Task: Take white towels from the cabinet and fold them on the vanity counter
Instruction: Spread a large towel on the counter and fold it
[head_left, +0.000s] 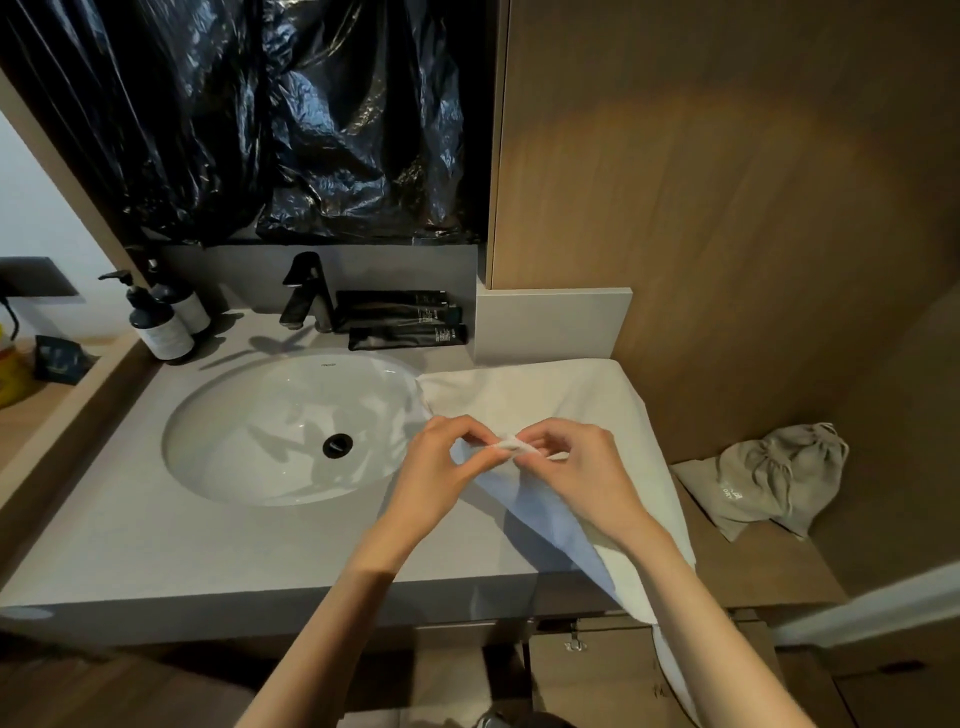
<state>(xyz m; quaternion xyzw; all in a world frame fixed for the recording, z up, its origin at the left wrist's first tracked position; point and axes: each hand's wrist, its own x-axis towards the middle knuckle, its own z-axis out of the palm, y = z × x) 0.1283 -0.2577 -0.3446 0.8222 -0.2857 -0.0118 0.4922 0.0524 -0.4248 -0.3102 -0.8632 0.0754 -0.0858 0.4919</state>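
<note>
White towel (524, 395) lies spread on the right end of the table (156, 545), just beside the sink (280, 426), with its near edge hanging off the front. The left hand (441, 462) and the right hand (582, 467) meet above it, fingers (470, 427) curled, pinching one lifted corner between them; which layer they hold is hard to tell. It looks light, soft and limp, so it will likely sag and drag rather than keep shape. It is best taken by corners or hem and pulled taut before each fold.
</note>
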